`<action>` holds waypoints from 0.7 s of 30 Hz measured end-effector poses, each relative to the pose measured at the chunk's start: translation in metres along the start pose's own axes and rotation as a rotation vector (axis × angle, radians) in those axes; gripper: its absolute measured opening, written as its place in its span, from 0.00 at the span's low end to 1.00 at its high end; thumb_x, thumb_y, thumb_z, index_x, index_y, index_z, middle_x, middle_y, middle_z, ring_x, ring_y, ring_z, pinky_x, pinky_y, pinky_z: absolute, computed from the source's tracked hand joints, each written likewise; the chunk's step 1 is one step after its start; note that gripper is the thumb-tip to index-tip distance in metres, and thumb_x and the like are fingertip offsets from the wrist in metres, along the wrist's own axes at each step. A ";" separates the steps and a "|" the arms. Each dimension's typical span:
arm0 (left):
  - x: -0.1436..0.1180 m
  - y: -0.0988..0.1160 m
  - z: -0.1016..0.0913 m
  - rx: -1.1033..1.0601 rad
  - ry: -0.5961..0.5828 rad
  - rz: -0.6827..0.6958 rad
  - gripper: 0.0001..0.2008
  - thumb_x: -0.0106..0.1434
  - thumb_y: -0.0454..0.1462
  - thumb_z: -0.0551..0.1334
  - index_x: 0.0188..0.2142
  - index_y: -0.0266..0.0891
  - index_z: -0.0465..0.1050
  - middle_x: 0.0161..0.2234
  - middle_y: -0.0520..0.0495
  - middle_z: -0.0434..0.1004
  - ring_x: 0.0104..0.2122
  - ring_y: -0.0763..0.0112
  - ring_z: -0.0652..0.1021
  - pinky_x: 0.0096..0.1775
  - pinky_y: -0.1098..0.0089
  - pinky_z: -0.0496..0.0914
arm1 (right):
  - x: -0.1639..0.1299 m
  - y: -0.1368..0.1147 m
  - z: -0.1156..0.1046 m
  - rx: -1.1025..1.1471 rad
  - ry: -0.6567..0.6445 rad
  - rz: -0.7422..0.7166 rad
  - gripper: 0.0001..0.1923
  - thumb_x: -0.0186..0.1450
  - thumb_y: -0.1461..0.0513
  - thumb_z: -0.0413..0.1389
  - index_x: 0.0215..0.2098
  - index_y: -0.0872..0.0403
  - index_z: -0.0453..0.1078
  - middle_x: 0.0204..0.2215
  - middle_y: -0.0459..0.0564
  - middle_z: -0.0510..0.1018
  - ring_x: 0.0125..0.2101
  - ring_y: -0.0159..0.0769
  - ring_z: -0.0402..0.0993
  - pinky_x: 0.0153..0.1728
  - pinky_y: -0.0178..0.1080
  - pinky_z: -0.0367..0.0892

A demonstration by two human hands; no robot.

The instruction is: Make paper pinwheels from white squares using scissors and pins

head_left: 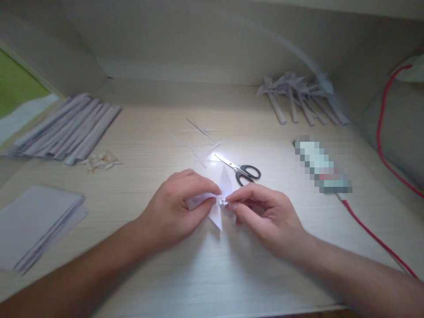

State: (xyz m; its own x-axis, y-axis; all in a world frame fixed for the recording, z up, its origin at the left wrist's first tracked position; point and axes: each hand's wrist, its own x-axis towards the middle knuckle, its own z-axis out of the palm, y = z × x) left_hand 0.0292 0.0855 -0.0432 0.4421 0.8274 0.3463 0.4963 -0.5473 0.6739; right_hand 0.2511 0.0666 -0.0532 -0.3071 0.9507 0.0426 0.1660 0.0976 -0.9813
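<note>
Between my hands is a white paper pinwheel (226,182) with pointed blades, one pointing away from me and one toward me. My left hand (180,201) is closed, thumb and fingers pinching the pinwheel near its centre and covering part of it. From the right, my right hand (266,214) pinches a small white piece (224,202) against the pinwheel's middle; its exact kind is too small to tell. Just beyond the right fingers lie scissors (236,168) with black handles, blades slightly apart. Thin paper strips (202,150) are scattered behind them.
Rolled paper tubes (73,128) lie at the left, beside a small pile of pale bits (102,161). A paper stack (39,221) sits nearer me. Several pinwheels on paper sticks (294,95) rest back right. A blurred-out phone-like device (323,165) has a red cable (374,232).
</note>
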 end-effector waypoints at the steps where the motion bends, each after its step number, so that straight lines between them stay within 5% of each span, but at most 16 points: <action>1: 0.000 0.001 0.000 -0.031 0.002 -0.025 0.08 0.63 0.29 0.66 0.39 0.42 0.81 0.35 0.50 0.83 0.37 0.66 0.79 0.41 0.64 0.70 | 0.000 0.000 0.000 0.001 0.002 -0.010 0.04 0.68 0.64 0.62 0.40 0.52 0.79 0.30 0.46 0.82 0.27 0.31 0.76 0.29 0.34 0.70; 21: 0.000 0.004 0.001 -0.111 0.021 0.004 0.12 0.60 0.25 0.66 0.40 0.41 0.81 0.36 0.48 0.81 0.41 0.65 0.77 0.43 0.64 0.72 | -0.001 -0.006 -0.001 -0.012 -0.043 -0.027 0.05 0.68 0.65 0.60 0.40 0.53 0.79 0.28 0.46 0.81 0.26 0.31 0.75 0.28 0.34 0.70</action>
State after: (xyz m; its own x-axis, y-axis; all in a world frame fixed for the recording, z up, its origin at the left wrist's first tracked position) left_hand 0.0319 0.0829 -0.0412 0.4277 0.8284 0.3618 0.4085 -0.5342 0.7402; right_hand 0.2510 0.0650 -0.0475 -0.3513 0.9343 0.0611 0.1686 0.1273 -0.9774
